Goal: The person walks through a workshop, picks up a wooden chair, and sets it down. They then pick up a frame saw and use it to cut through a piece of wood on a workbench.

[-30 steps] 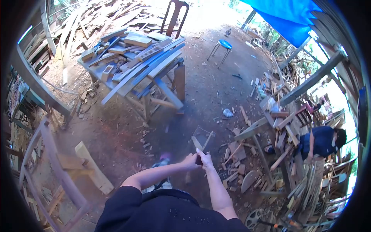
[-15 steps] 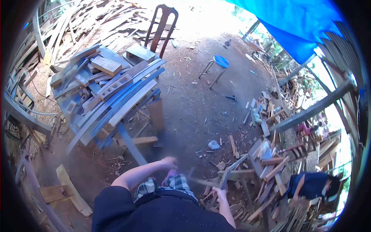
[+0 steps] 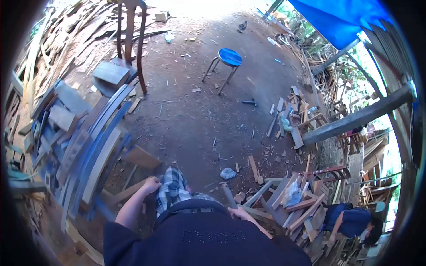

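My left hand (image 3: 152, 184) is beside my left knee, over the end of a light wooden plank (image 3: 129, 191). Its fingers are curled, and whether anything is inside them is too small to tell. On the other side of my checked shorts (image 3: 172, 188), my right hand (image 3: 237, 212) is closed at the lower end of a narrow greyish wooden piece (image 3: 229, 195). Several wooden offcuts (image 3: 277, 201) are piled just to the right of that hand. The stack of long boards (image 3: 100, 155) at the left is blurred.
A blue-topped stool (image 3: 230, 57) stands ahead, with a hammer (image 3: 250, 102) on the ground. At upper left is a wooden chair back (image 3: 129, 35). A crumpled plastic bag (image 3: 228, 173) lies before me. Another person (image 3: 348, 221) is at lower right, beside a wood pile.
The view has turned right, so the board stack sits further left. My left hand has moved out from in front of my body towards the plank. My right hand is closer to my body.
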Available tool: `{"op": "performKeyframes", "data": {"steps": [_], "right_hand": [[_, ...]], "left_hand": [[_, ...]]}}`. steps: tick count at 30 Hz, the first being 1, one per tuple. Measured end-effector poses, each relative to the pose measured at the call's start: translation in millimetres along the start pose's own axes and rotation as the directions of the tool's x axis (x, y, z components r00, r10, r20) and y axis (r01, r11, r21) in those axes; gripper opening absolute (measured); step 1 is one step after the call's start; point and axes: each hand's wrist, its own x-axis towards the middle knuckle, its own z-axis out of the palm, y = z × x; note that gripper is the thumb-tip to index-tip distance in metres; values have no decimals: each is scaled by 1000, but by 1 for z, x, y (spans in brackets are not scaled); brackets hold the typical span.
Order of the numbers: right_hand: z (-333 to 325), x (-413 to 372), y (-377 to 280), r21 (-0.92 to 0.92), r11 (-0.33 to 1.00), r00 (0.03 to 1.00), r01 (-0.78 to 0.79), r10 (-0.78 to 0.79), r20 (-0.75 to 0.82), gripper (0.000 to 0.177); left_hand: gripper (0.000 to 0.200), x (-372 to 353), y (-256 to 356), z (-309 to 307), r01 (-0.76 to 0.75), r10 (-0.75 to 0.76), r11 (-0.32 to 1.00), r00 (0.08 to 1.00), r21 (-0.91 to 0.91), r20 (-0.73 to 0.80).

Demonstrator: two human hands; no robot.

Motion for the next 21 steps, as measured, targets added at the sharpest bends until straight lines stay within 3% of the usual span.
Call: {"op": "performKeyframes", "data": {"steps": [2, 3, 4, 6, 7, 8, 10, 12, 14, 15, 16, 18, 20, 21], "right_hand": [[-19, 15, -67, -82, 996, 999, -21, 18, -40, 36], [-24, 23, -101, -172, 984, 997, -39, 26, -77, 36], [-33, 43, -124, -186, 982, 997, -36, 24, -68, 36], [-43, 75, -179, -240, 971, 992, -7, -24, -125, 33], [-46, 84, -208, -275, 961, 982, 35, -84, -170, 32], [-47, 100, -244, -307, 950, 983, 48, -99, -155, 32], [-51, 115, -301, -377, 924, 973, 61, -139, -183, 31], [-61, 149, -357, -462, 876, 965, 137, -223, -137, 33], [-74, 198, -407, -600, 759, 927, 251, -368, -77, 28], [-58, 171, -470, -709, 663, 915, 240, -398, -62, 36], [-56, 179, -505, -730, 633, 918, 258, -396, -18, 36], [-51, 194, -565, -826, 494, 907, 270, -418, 47, 42], [-44, 208, -622, -885, 367, 896, 285, -430, 110, 39], [-42, 222, -648, -911, 252, 878, 325, -438, 192, 37]], "left_hand": [[43, 7, 32, -29, 83, -110, 961, 990, -264, -91], [41, -3, 65, -55, 136, -153, 930, 988, -341, -25], [42, 14, 58, -57, 197, -205, 879, 978, -434, 29], [42, 46, 45, -71, -21, 13, 981, 999, -192, -44], [37, 60, 43, -76, -89, 58, 983, 981, -163, -185], [37, 70, 55, -99, -80, 40, 979, 977, -187, -210], [32, 63, 93, -146, -2, -143, 908, 939, -420, -314], [27, 66, 115, -199, 30, -187, 912, 917, -409, -351], [24, 52, 144, -254, 291, -296, 854, 954, -430, 56], [22, 55, 138, -259, 301, -266, 804, 953, -512, 143], [22, 54, 139, -264, 319, -296, 776, 946, -544, 132], [25, 51, 147, -279, 222, -186, 762, 975, -609, 122], [25, 54, 159, -289, 163, -173, 728, 984, -666, 51], [25, 60, 164, -285, 74, -155, 743, 986, -665, -64]]}}
